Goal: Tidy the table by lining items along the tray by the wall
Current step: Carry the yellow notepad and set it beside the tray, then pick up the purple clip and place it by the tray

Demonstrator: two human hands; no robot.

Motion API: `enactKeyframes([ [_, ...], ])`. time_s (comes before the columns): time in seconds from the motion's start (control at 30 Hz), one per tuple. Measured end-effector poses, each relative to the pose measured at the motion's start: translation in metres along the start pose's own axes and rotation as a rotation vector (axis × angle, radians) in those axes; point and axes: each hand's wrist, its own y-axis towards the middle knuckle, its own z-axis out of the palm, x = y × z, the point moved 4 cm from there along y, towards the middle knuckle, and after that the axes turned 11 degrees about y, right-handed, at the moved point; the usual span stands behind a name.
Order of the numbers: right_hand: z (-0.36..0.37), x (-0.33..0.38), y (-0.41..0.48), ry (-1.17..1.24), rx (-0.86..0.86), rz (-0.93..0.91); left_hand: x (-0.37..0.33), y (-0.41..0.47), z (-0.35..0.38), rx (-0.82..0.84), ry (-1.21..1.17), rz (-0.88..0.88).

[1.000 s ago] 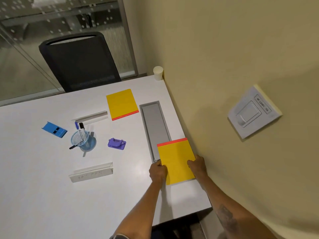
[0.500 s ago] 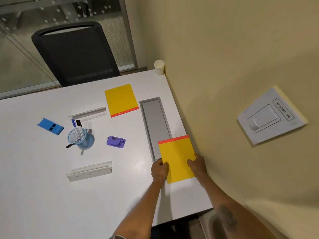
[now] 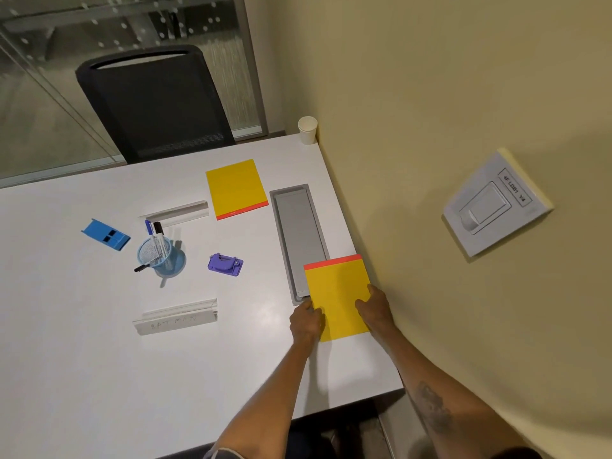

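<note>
A long grey tray (image 3: 299, 226) is sunk into the white table (image 3: 82, 376) beside the wall. A yellow notepad with a red strip (image 3: 337, 293) lies by the wall, its far left corner over the tray's near end. My left hand (image 3: 306, 321) grips the pad's left edge with curled fingers. My right hand (image 3: 376, 309) holds its right side, fingers on top. A second yellow notepad (image 3: 235, 188) lies left of the tray's far end. On the table's left half are a purple hole punch (image 3: 225, 265), a blue mesh pen cup (image 3: 155, 255), a blue stapler (image 3: 106, 235) and two white name plates (image 3: 175, 318) (image 3: 175, 212).
A black office chair (image 3: 155, 104) stands at the table's far side. A paper cup (image 3: 307, 130) sits in the far corner against the yellow wall. A wall switch (image 3: 493, 203) is mounted on the right. The table's near edge runs just below my forearms.
Both hands stay on the near yellow notepad, which keeps its place over the tray's near end. Only the camera view has shifted slightly.
</note>
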Motion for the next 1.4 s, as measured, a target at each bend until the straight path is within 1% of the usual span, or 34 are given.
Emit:
enactKeyframes([
  [0.1, 0.003, 0.005, -0.010, -0.089, 0.020, -0.060, -0.001, -0.012, -0.007, -0.033, 0.029, 0.043],
  [0.23, 0.006, 0.012, -0.025, -0.183, 0.035, -0.133, -0.001, -0.027, -0.017, -0.061, 0.128, 0.161],
  [0.4, 0.007, 0.023, -0.045, -0.326, 0.008, -0.266, 0.000, -0.046, -0.030, -0.065, 0.223, 0.245],
  [0.57, 0.011, 0.034, -0.071, -0.398, -0.002, -0.326, 0.007, -0.067, -0.045, -0.103, 0.281, 0.247],
  [0.7, 0.021, 0.042, -0.089, -0.423, 0.026, -0.363, 0.017, -0.081, -0.059, -0.126, 0.310, 0.225],
  [0.97, 0.038, 0.065, -0.113, -0.440, 0.073, -0.439, 0.029, -0.094, -0.089, -0.203, 0.295, 0.209],
  [1.1, 0.045, 0.076, -0.118, -0.449, 0.090, -0.475, 0.029, -0.094, -0.103, -0.243, 0.276, 0.194],
  [1.4, 0.071, 0.109, -0.110, -0.444, 0.128, -0.504, 0.024, -0.079, -0.127, -0.270, 0.259, 0.168],
])
